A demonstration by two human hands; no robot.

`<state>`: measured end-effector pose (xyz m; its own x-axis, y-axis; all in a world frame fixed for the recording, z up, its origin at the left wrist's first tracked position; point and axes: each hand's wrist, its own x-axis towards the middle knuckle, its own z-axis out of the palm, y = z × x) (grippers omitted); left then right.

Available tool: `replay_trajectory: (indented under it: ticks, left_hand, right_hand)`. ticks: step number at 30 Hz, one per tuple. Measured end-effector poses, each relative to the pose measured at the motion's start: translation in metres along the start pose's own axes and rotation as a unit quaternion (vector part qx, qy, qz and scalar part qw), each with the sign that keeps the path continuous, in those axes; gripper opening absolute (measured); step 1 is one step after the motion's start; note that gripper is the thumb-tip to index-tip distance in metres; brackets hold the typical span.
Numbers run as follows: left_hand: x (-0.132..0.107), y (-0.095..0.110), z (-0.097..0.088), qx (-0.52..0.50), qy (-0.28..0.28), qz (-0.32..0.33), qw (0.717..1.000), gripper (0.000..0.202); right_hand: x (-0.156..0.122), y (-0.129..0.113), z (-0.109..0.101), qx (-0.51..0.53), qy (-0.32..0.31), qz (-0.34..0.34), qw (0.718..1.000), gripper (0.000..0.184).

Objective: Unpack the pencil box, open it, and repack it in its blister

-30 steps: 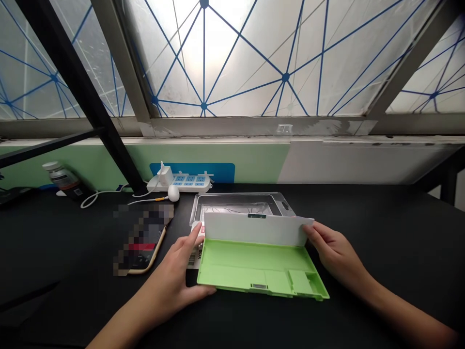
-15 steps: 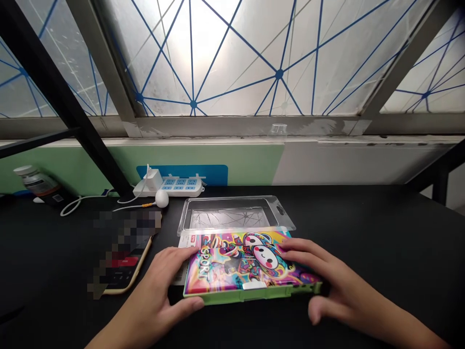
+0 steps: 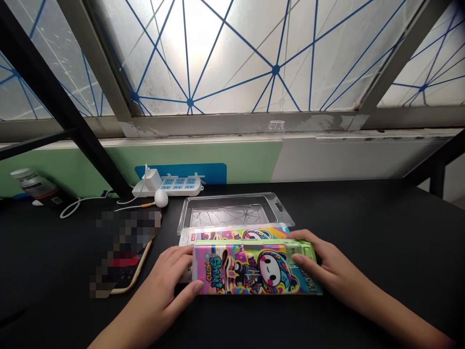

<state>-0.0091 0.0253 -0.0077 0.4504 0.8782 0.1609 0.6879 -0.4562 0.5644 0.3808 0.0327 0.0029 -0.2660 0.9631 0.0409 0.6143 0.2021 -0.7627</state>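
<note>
A colourful pencil case point(image 3: 243, 269) with a cartoon figure and a light green edge is tilted up in front of me, one broad printed face towards me. My right hand point(image 3: 316, 259) grips its right end, thumb on the printed face and fingers behind. At the left end is my left hand point(image 3: 176, 276), its thumb on the lower corner and its fingers behind the edge. Partly hidden behind the case lies a matching printed card point(image 3: 279, 229). Beyond that rests a clear plastic blister shell point(image 3: 185, 213).
Left of the case lies a phone point(image 3: 136, 271), partly blurred out. A white power strip point(image 3: 181, 186) with a plug and cable sits against the wall. A bottle point(image 3: 36, 184) leans at the far left. Black metal posts point(image 3: 90, 155) frame the black desk point(image 3: 374, 232).
The pencil case has been tipped up from lying flat, so a different printed face shows and its green edge is on top. My right thumb has moved onto the case.
</note>
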Motion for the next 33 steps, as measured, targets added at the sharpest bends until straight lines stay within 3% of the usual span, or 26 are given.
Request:
replay_trajectory:
  ticks: [3, 7, 11, 14, 17, 21, 27, 33]
  left_hand:
    - [-0.003, -0.006, 0.002, 0.010, 0.018, -0.001, 1.000, 0.047]
    - [-0.006, -0.009, 0.004, 0.018, 0.028, -0.004, 0.999, 0.063]
    - [-0.007, -0.005, 0.004, 0.023, 0.023, -0.004, 0.999, 0.078]
    - [-0.007, -0.003, 0.005, 0.035, 0.015, -0.001, 0.999, 0.085]
    - [-0.006, -0.003, 0.006, 0.040, 0.024, 0.000, 0.999, 0.087]
    - [-0.006, -0.003, 0.007, 0.041, 0.038, 0.016, 0.998, 0.094]
    - [-0.005, 0.005, 0.005, 0.057, 0.036, 0.047, 0.997, 0.098]
    - [-0.005, 0.004, 0.005, 0.041, 0.042, 0.044, 0.997, 0.098]
  right_hand:
    - [0.006, -0.003, -0.002, -0.080, 0.013, 0.003, 0.997, 0.037]
    - [0.011, -0.002, -0.005, -0.195, 0.063, -0.064, 0.977, 0.036]
    - [0.011, -0.017, 0.002, -0.341, 0.131, -0.189, 0.912, 0.028]
    - [0.014, -0.043, 0.023, -0.391, 0.114, -0.243, 0.880, 0.025]
    - [0.022, -0.068, 0.049, -0.399, 0.096, -0.249, 0.877, 0.029]
    - [0.034, -0.081, 0.069, -0.376, 0.089, -0.208, 0.899, 0.022]
    - [0.037, -0.080, 0.073, -0.334, 0.110, -0.191, 0.916, 0.016]
    - [0.039, -0.081, 0.069, -0.305, 0.215, -0.255, 0.892, 0.014]
